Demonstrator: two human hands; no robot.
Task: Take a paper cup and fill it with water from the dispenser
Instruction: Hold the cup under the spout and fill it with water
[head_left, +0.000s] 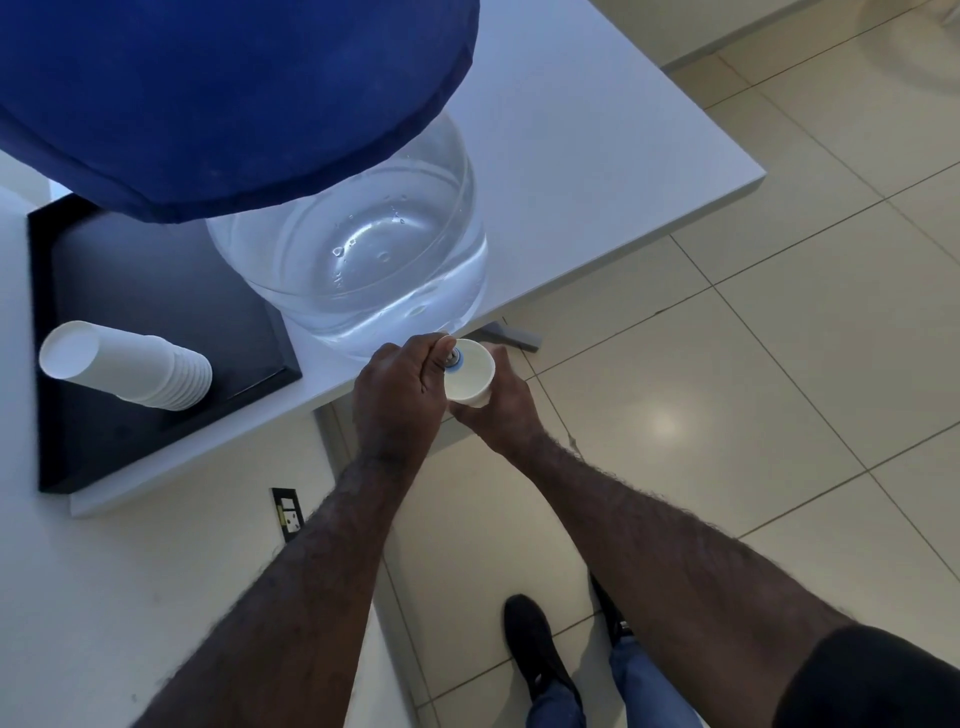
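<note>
A clear water jug (358, 260) with a blue cloth cover (218, 93) stands on the white table (597, 156) near its front edge. Its small tap (453, 358) juts out over the edge. My left hand (397, 395) is closed on the tap. My right hand (498, 405) holds a white paper cup (470, 371) upright right under the tap's spout. Whether water runs into the cup is too small to tell.
A black tray (156, 291) lies on the table at the left with a stack of white paper cups (130, 366) on its side. Beige floor tiles (753, 364) spread to the right. My shoes and jeans (550, 670) are below.
</note>
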